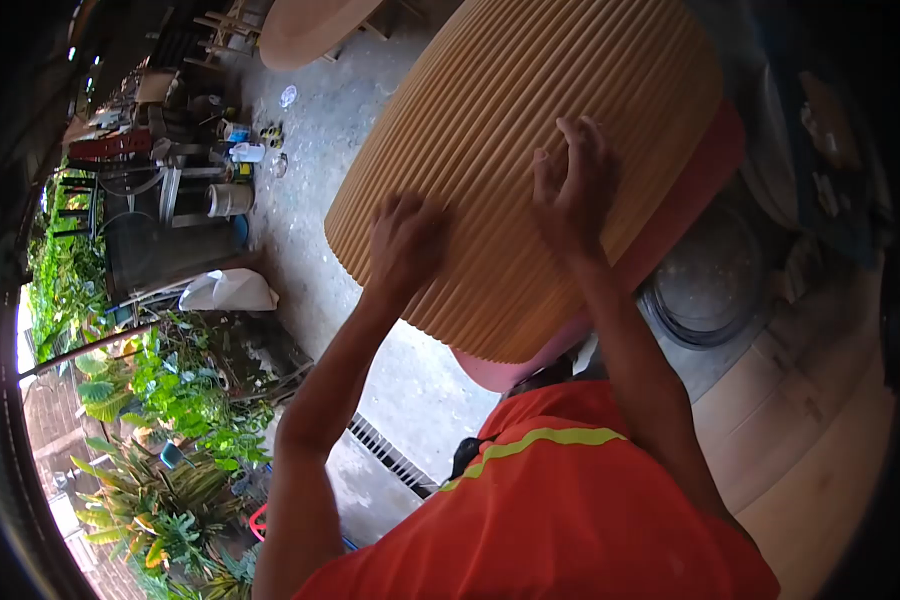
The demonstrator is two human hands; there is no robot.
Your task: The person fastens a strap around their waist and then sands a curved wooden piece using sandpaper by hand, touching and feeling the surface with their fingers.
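Note:
A large ribbed wooden panel (pixel 530 150), its narrow slats running lengthwise, lies in front of me with a rounded near end. My left hand (pixel 407 243) is over its left part, fingers curled in and slightly blurred; I cannot tell whether anything is in them. Farther right, my right hand (pixel 575 185) hovers over or rests on the slats, fingers loosely bent and the thumb apart, nothing visible in it. Beneath the panel, a pinkish-red board or surface (pixel 685 200) sticks out along the right side and near end.
Potted plants (pixel 185 390) and a white cloth-like sheet (pixel 230 290) are at the left. Buckets (pixel 230 200) and containers stand beyond them. A round wooden tabletop (pixel 315 25) is at the back. Coiled dark cable or hose (pixel 700 335) lies at right; a drain grate (pixel 385 450) crosses the floor.

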